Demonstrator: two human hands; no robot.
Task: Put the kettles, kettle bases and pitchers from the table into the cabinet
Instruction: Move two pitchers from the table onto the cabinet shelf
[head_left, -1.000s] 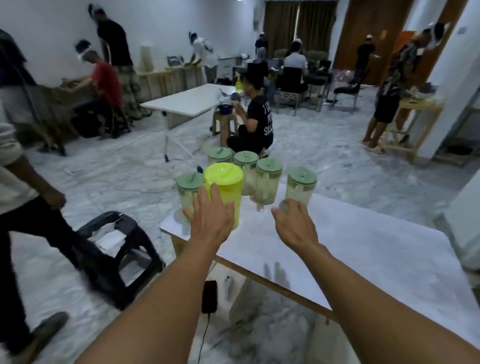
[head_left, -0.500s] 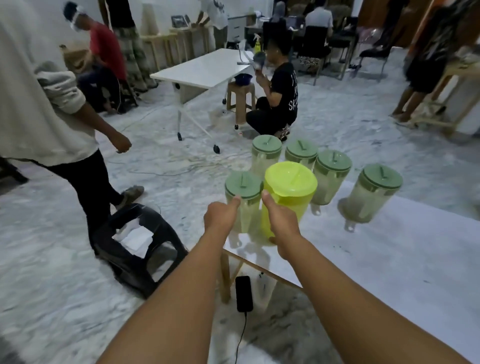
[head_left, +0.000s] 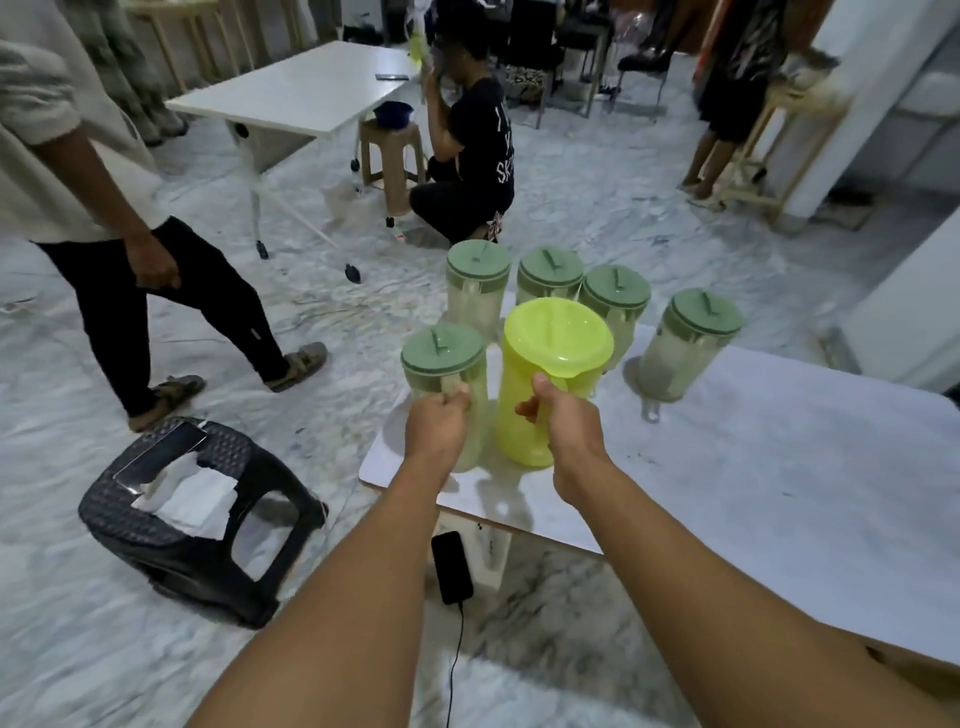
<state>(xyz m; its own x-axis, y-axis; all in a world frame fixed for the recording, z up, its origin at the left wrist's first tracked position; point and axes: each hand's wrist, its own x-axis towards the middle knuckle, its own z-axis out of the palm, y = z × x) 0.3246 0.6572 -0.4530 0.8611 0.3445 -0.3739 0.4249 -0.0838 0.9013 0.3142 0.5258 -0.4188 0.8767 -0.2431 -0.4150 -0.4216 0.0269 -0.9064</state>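
Both hands have closed on handles, the left hand (head_left: 436, 426) grasping the green-lidded pitcher (head_left: 444, 384) and the right hand (head_left: 569, 423) the yellow pitcher (head_left: 545, 384) at the bench's (head_left: 753, 467) 9 o'clock corner, so pickup is in hand and a level lift comes next.

Head-worn view, forward and downward

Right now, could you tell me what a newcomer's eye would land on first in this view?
The bright yellow-green pitcher near the table corner stands out, its handle gripped by the right hand. Beside it the left hand holds a clear pitcher with a green lid, and four more green-lidded pitchers cluster behind.
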